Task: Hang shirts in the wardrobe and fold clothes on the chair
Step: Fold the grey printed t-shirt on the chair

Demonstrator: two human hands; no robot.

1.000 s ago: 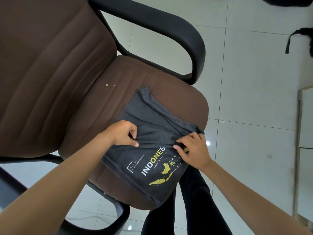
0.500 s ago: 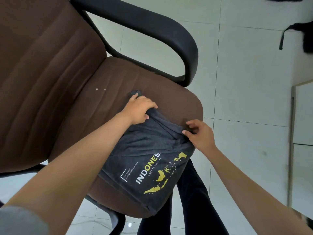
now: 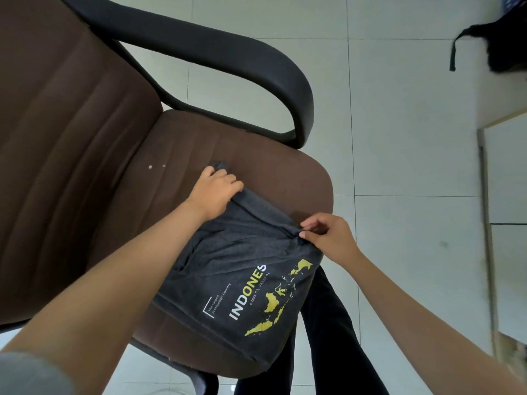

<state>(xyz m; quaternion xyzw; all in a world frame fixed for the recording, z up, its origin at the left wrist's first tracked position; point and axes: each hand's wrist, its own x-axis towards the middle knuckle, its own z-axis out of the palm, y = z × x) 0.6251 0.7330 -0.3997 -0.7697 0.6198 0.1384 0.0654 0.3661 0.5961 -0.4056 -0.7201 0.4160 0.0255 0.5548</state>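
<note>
Dark grey T-shirt (image 3: 242, 277), partly folded, on the brown chair (image 3: 256, 166) seat. Left hand (image 3: 216, 192) gripping the 11 o'clock corner, right hand (image 3: 328, 235) pinching the 2 o'clock edge. Final fold probably left; wardrobe out of view.

— What carries the clothes?
— A brown chair (image 3: 114, 178), ribbed seat and back, with a black armrest (image 3: 256, 69) curving over the far side.
— What lies on the seat?
— A folded dark grey shirt (image 3: 245, 269), print up: "INDONES" in white and yellow beside a yellow map. It sits at the seat's front right, its near corner reaching the front edge.
— Under the chair?
— A pale tiled floor (image 3: 399, 138).
</note>
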